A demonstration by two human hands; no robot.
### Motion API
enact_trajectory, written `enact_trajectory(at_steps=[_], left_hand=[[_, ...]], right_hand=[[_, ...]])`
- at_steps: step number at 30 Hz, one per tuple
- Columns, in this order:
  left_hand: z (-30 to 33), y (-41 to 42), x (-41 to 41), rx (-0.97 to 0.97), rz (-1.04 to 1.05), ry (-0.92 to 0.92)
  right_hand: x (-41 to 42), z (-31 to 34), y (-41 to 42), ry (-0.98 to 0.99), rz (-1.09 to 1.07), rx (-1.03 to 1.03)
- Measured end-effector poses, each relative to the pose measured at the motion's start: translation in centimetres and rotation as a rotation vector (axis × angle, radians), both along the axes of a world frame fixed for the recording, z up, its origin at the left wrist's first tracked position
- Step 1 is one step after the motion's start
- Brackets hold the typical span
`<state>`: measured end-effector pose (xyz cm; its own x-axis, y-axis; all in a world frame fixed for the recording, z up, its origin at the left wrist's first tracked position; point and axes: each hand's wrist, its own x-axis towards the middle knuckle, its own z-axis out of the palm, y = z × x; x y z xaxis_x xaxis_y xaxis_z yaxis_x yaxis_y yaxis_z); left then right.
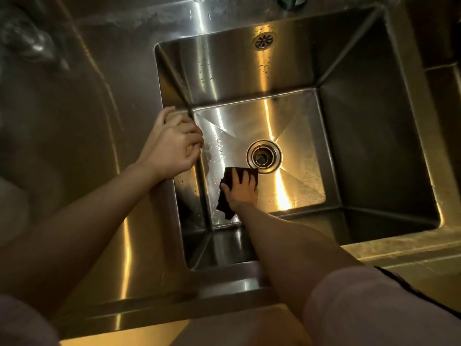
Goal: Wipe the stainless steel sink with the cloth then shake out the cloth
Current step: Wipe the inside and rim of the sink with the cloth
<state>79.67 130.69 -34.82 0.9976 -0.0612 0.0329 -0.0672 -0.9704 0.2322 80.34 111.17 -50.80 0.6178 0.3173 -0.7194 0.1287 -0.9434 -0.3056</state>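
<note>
Nearest, at bottom right: pale pink sleeve [361, 303], bare forearm reaching down into the stainless steel sink [374, 146]. Right hand [243, 191] flat on the sink floor, fingers spread wide, pressing a dark cloth [227, 201] down just beside the round drain [264, 156], on its near-left side; cloth edge touching the drain rim, a fold trailing out beneath the wrist. Left hand [172, 146] curled over the sink's left rim, fingers bent, gripping the edge, nothing else in it. Water droplets and streaks [217, 151] on the floor left of the drain. Overflow grate [264, 40] high on the far wall. Steel counter [87, 146] to the left.
</note>
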Motion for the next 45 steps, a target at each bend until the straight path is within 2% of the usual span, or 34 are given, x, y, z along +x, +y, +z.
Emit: enact_trajectory(at_steps=[3, 11, 13, 16, 22, 27, 30, 35, 39, 45], left_hand=[[-0.2, 0.1, -0.1, -0.009, 0.003, 0.001], [-0.8, 0.3, -0.1, -0.008, -0.004, -0.017], [-0.9, 0.4, 0.0, -0.005, -0.005, -0.017], [-1.2, 0.5, 0.0, -0.009, -0.009, -0.035], [-1.2, 0.5, 0.1, -0.025, -0.002, -0.042], [-1.2, 0.5, 0.0, -0.006, -0.013, -0.028], [-1.1, 0.5, 0.0, -0.001, -0.010, -0.011], [-0.9, 0.4, 0.1, -0.002, -0.006, 0.005], [-0.8, 0.4, 0.1, 0.002, -0.008, 0.010], [-0.6, 0.3, 0.1, -0.003, -0.002, 0.003]], right_hand=[[2.0, -1.0, -1.3, 0.011, 0.249, 0.118], [7.3, -6.5, -7.4, -0.166, 1.121, 0.175], [8.0, -7.5, -7.5, -0.179, 1.213, 0.206], [8.4, -8.5, -6.8, -0.215, 1.203, 0.259], [5.9, -9.8, -6.2, -0.276, 0.997, 0.275], [9.4, -10.5, -3.8, -0.347, 1.096, 0.387], [12.2, -10.8, -1.7, -0.394, 1.067, 0.337], [16.4, -10.4, 2.7, -0.441, 0.803, 0.213], [15.8, -10.4, 5.3, -0.452, 0.667, 0.144], [11.7, -10.4, 2.1, -0.393, 0.649, 0.332]])
